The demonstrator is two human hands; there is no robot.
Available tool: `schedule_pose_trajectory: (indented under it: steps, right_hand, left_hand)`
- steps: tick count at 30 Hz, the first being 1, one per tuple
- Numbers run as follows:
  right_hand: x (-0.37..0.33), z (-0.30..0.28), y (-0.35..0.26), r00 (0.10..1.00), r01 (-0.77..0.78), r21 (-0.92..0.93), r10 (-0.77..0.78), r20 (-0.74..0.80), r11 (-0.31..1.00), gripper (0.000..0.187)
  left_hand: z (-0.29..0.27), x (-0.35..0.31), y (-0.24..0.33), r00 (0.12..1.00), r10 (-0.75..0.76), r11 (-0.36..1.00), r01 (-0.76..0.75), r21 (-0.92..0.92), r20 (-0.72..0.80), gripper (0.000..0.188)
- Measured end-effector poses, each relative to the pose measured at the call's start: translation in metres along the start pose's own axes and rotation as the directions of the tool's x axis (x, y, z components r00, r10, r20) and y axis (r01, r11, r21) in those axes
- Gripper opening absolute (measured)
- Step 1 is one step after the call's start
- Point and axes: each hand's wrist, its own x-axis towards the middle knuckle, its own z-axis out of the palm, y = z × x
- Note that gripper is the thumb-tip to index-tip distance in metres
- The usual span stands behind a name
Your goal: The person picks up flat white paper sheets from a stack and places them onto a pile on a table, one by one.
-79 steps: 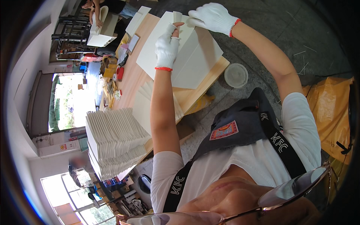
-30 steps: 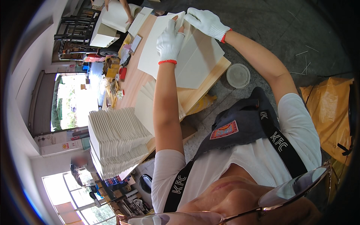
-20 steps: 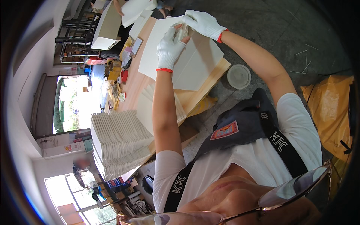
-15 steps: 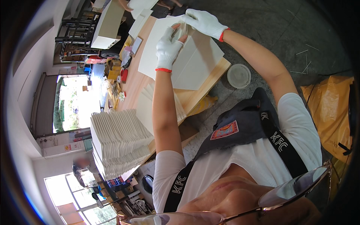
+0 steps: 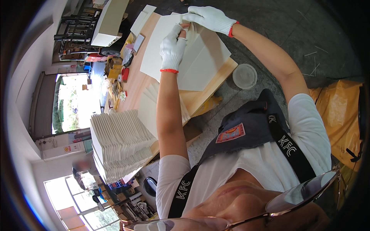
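A large white board (image 5: 204,61) lies flat on the wooden table ahead of me. Over its far part, my left hand (image 5: 172,48), in a white glove with bare thumb and fingertips, is closed around a bundle of thin, pale, curved strips (image 5: 191,32). My right hand (image 5: 212,20), in a white glove with a red cuff, reaches in from the right. Its fingers are bent over the strips' far end, its thumb mostly hidden. Whether the strips are paper or tape is too small to tell.
Left of my left forearm stands a tall stack of white boards (image 5: 119,146), with fanned sheets (image 5: 150,104) beside it. Tools and packets crowd the wooden table's (image 5: 133,86) left edge. A round tub (image 5: 245,76) stands on the floor, right of the table. A yellow sack (image 5: 339,115) lies farther right.
My right hand's fingers have stretched out leftward over the strips from a more curled pose. My left hand keeps its grip. Another person's arm at the far top left has left view.
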Motion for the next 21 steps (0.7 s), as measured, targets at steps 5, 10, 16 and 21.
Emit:
schedule_pose_trajectory:
  steps: [5,10,16,21]
  right_hand:
    - [-0.012,0.010,-0.002,0.985,0.009,0.130,0.014,-0.170,0.992,0.037]
    - [-0.013,0.018,0.005,0.968,0.087,0.089,-0.063,-0.243,0.992,0.035]
    - [-0.014,0.018,0.006,0.944,0.170,-0.035,-0.173,-0.281,0.985,0.035]
    - [-0.013,0.021,0.014,0.982,0.082,-0.132,-0.102,-0.158,0.988,0.026]
  left_hand:
    - [0.000,0.000,0.000,0.997,-0.061,0.992,0.066,-0.107,0.045,0.029]
    - [0.005,0.001,-0.007,0.991,-0.120,0.988,0.126,-0.085,0.064,0.035]
    - [0.002,-0.003,0.000,0.999,-0.048,0.997,0.048,-0.063,0.003,0.033]
    - [0.003,-0.001,0.002,0.995,0.061,0.998,-0.061,0.004,-0.077,0.031]
